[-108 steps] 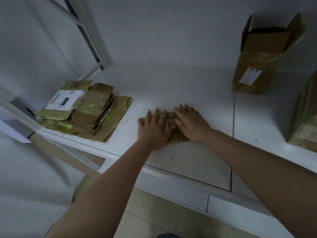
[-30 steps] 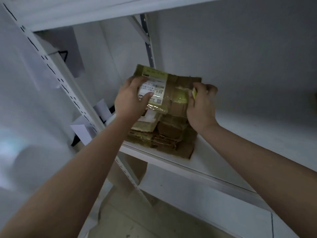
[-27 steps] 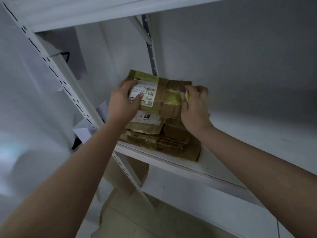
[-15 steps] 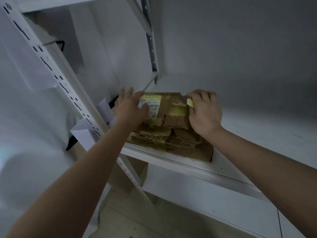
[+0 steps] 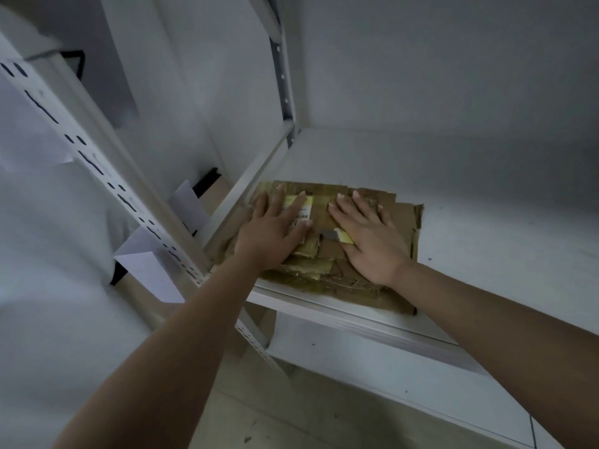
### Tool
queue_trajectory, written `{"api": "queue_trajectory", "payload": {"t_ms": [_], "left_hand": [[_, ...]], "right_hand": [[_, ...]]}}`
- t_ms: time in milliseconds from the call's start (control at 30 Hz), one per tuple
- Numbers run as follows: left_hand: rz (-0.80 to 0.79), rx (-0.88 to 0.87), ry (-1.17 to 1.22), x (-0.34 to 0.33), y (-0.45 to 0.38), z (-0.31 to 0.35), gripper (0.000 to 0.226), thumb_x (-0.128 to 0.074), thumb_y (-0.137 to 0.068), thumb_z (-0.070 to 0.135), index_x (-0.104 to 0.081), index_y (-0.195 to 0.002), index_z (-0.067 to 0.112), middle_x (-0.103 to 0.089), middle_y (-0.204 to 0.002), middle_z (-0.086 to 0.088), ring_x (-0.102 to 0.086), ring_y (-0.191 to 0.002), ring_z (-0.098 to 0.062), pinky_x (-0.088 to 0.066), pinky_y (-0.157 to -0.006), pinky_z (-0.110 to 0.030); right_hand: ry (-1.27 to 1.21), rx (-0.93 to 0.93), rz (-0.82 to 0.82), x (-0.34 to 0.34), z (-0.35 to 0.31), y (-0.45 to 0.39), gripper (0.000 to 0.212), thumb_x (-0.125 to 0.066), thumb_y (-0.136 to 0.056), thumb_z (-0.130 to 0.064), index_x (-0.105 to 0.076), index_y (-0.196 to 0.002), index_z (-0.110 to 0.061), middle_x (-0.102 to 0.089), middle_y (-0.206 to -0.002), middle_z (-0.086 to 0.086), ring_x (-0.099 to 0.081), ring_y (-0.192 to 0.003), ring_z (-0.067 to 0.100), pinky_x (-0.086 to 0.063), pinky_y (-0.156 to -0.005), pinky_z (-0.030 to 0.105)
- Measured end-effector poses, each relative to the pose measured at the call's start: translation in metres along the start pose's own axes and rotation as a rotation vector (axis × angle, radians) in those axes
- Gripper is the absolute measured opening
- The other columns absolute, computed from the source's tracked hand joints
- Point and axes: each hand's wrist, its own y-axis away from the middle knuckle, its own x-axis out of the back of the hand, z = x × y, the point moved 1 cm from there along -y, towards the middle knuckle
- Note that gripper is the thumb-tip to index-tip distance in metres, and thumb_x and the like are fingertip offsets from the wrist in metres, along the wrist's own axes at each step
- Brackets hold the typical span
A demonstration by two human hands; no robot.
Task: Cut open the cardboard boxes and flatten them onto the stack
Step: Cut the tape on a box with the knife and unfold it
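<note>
A flattened cardboard box point(image 5: 321, 206) with a white label and yellow-green tape lies on top of the stack of flattened boxes point(image 5: 382, 298) at the left end of the white shelf point(image 5: 492, 241). My left hand point(image 5: 271, 233) presses flat on the label side, fingers straight. My right hand point(image 5: 368, 236) presses flat on the right side of the box. Its thumb pins a small yellow cutter point(image 5: 340, 235) against the palm, and the grey blade end pokes out toward the left hand.
A perforated white upright post point(image 5: 97, 163) stands at the left with folded paper tags point(image 5: 150, 265) hanging by it. A second post point(image 5: 282, 69) rises at the back corner. A lower shelf point(image 5: 389, 377) and tiled floor lie below. The shelf's front edge runs under my forearms.
The flattened box, held up in both hands a second ago, has come down onto the stack. Both hands have gone from gripping its edges to pressing flat on it.
</note>
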Motion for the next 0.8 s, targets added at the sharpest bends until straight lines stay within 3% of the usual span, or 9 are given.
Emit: {"api": "queue_trajectory", "payload": {"t_ms": [233,400,467,533,633,733,800], "left_hand": [[0.044,0.012,0.057,-0.014,-0.001,-0.005,0.066,-0.017,-0.084,0.072,-0.001,-0.146,0.056,0.009,-0.161,0.013,0.014,-0.147,-0.017,-0.018,-0.115,-0.048],[-0.054,0.001,0.039,-0.002,0.0,0.0,0.089,-0.008,-0.066,0.088,0.008,-0.146,0.053,0.014,-0.161,0.006,0.015,-0.147,-0.024,-0.008,-0.116,-0.053],[-0.134,0.0,-0.12,0.008,-0.003,0.005,0.097,-0.01,-0.065,0.095,0.015,-0.147,0.049,0.019,-0.16,0.001,0.015,-0.147,-0.029,0.0,-0.114,-0.059],[-0.186,-0.015,-0.379,0.023,-0.009,0.012,0.098,-0.009,-0.068,0.093,0.017,-0.148,0.043,0.019,-0.16,-0.004,0.014,-0.147,-0.034,0.006,-0.112,-0.063],[-0.193,-0.057,-0.609,0.049,-0.013,0.03,0.099,-0.018,-0.074,0.089,0.006,-0.153,0.034,0.015,-0.161,-0.009,0.013,-0.146,-0.038,0.005,-0.111,-0.067],[-0.175,-0.075,-0.487,0.064,-0.011,0.049,0.091,-0.044,-0.084,0.074,-0.007,-0.154,0.03,0.011,-0.161,-0.01,0.007,-0.147,-0.035,-0.003,-0.111,-0.067],[-0.066,-0.15,-0.344,0.07,-0.005,0.065,0.079,-0.054,-0.087,0.055,-0.019,-0.152,0.029,-0.001,-0.162,-0.009,-0.002,-0.148,-0.032,-0.011,-0.112,-0.065]], "right_hand": [[0.023,0.001,0.061,-0.011,0.001,0.002,0.061,-0.036,-0.099,-0.032,-0.006,-0.153,-0.027,0.005,-0.16,-0.009,0.014,-0.146,0.014,0.002,-0.118,0.044],[-0.03,-0.003,0.013,-0.009,0.003,0.001,0.059,-0.032,-0.101,-0.035,-0.004,-0.153,-0.029,0.009,-0.159,-0.011,0.017,-0.145,0.012,0.005,-0.119,0.043],[-0.245,-0.037,-0.07,-0.004,0.007,-0.003,0.055,-0.029,-0.101,-0.045,-0.014,-0.152,-0.033,0.004,-0.159,-0.013,0.015,-0.145,0.01,0.008,-0.119,0.041],[-0.671,-0.14,-0.093,0.012,0.013,-0.004,0.054,-0.024,-0.097,-0.059,-0.036,-0.145,-0.036,-0.015,-0.158,-0.012,-0.002,-0.147,0.013,-0.001,-0.119,0.039],[-1.073,-0.24,0.104,0.038,0.023,0.002,0.039,-0.031,-0.102,-0.044,-0.064,-0.115,-0.028,-0.056,-0.131,-0.003,-0.047,-0.127,0.016,-0.031,-0.11,0.035],[-0.981,-0.35,0.393,0.05,0.039,0.017,0.029,-0.038,-0.102,-0.034,-0.063,-0.091,-0.025,-0.068,-0.102,0.002,-0.062,-0.103,0.021,-0.044,-0.1,0.043],[-0.863,-0.429,0.451,0.053,0.052,0.032,0.027,-0.039,-0.101,-0.029,-0.062,-0.09,-0.021,-0.068,-0.092,0.005,-0.063,-0.092,0.024,-0.049,-0.09,0.042]]}}
